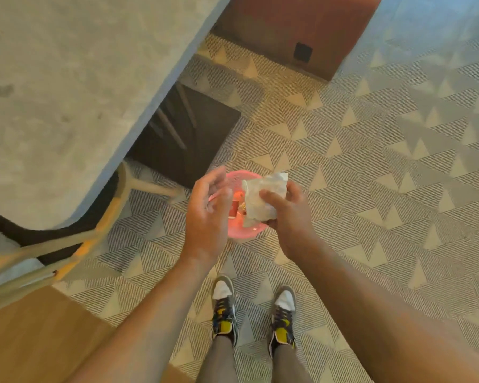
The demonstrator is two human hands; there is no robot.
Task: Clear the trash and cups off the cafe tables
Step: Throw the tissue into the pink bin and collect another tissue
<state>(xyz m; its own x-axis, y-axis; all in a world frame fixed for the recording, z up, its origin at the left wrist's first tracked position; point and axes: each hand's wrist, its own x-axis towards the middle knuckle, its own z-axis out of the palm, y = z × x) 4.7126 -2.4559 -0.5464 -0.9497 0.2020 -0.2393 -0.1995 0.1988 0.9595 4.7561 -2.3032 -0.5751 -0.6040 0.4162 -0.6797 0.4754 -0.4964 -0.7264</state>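
A pink plastic bin (pixel 244 232) stands on the patterned floor right below my hands, with red and pale scraps of trash (pixel 235 210) inside it. My right hand (pixel 286 214) grips a crumpled white paper (pixel 263 197) directly over the bin's opening. My left hand (pixel 208 208) hovers beside it over the bin's left rim, fingers relaxed and spread, holding nothing. The hands cover much of the bin.
A grey stone-look cafe table (pixel 67 92) fills the upper left, with a chair frame (pixel 100 230) under its edge. A wooden surface (pixel 39 335) lies at lower left. My shoes (pixel 224 308) stand on the triangle-patterned floor (pixel 371 161). A brown panel (pixel 296 26) stands far ahead.
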